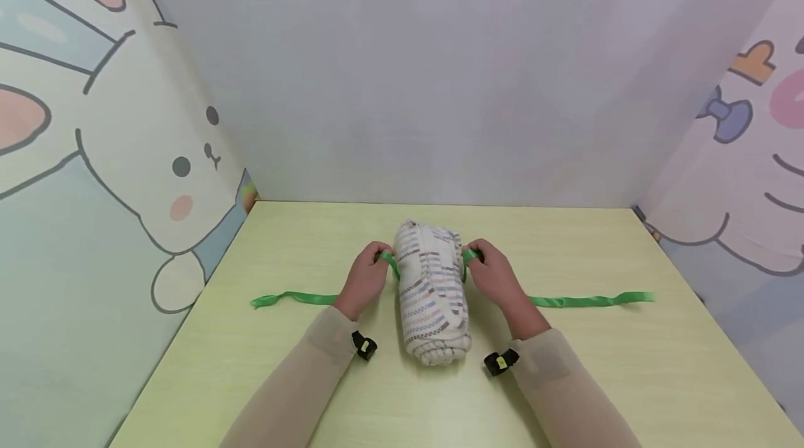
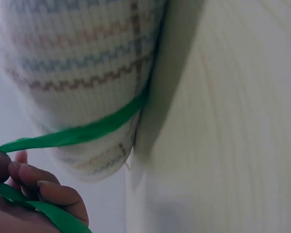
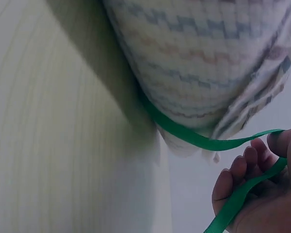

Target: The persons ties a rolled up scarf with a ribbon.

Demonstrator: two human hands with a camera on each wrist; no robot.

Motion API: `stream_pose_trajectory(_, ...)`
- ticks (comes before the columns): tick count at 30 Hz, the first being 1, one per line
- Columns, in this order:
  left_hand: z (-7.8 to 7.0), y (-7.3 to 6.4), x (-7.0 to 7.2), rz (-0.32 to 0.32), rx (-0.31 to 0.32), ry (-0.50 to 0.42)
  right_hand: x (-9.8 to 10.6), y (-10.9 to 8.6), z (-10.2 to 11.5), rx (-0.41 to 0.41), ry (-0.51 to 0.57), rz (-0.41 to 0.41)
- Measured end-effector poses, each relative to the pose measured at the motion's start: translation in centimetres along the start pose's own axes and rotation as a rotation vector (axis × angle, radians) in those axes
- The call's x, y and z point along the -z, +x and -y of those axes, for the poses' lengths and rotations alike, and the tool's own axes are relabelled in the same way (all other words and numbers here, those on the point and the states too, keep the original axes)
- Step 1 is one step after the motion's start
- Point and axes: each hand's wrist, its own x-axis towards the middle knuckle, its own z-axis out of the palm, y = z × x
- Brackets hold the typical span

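Observation:
A rolled cloth point(image 1: 433, 294), white with rows of small coloured bars, lies lengthwise on the table between both hands. From beneath it a green ribbon point(image 2: 87, 132) comes up along each side. My left hand point(image 1: 367, 277) pinches the ribbon between thumb and fingers at the roll's left side, and its loose end trails left over the table. On the opposite side my right hand point(image 1: 496, 273) pinches the other length of ribbon point(image 3: 203, 141). In the right wrist view that length runs from under the roll up to the thumb, then hangs down across the palm.
The pale yellow-green table point(image 1: 301, 385) reaches back to a plain light wall point(image 1: 433, 85). Walls with cartoon drawings stand on the left and right. Black straps with small devices point(image 1: 501, 363) sit at both sleeve cuffs.

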Motion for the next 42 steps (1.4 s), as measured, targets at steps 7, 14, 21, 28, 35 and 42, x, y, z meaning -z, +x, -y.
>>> stream_pose_trajectory(7,-0.5,0.0,-0.6,0.029,0.037,-0.029,-0.6,0.1,1.1,0.010,0.026,-0.034)
stream_pose_trajectory(14,-1.4,-0.2,-0.9,-0.016,-0.034,0.239,-0.8,-0.5,2.4,0.080,-0.114,-0.099)
stream_pose_trajectory(21,-2.6,-1.2,-0.9,-0.183,-0.206,0.772,-0.3,-1.7,3.2,0.067,-0.426,-0.173)
stream_pose_trajectory(28,-3.9,-2.0,-0.8,-0.067,-0.079,0.955,0.9,-2.6,4.6,-0.168,-0.563,-0.011)
stream_pose_trajectory(35,-3.9,-2.7,-1.8,-0.044,-0.023,0.777,0.5,-2.4,4.5,-0.222,-0.478,0.059)
stream_pose_trajectory(42,-3.5,-3.3,-2.8,-0.051,0.004,0.579,-0.3,-2.6,3.5,-0.197,-0.351,0.066)
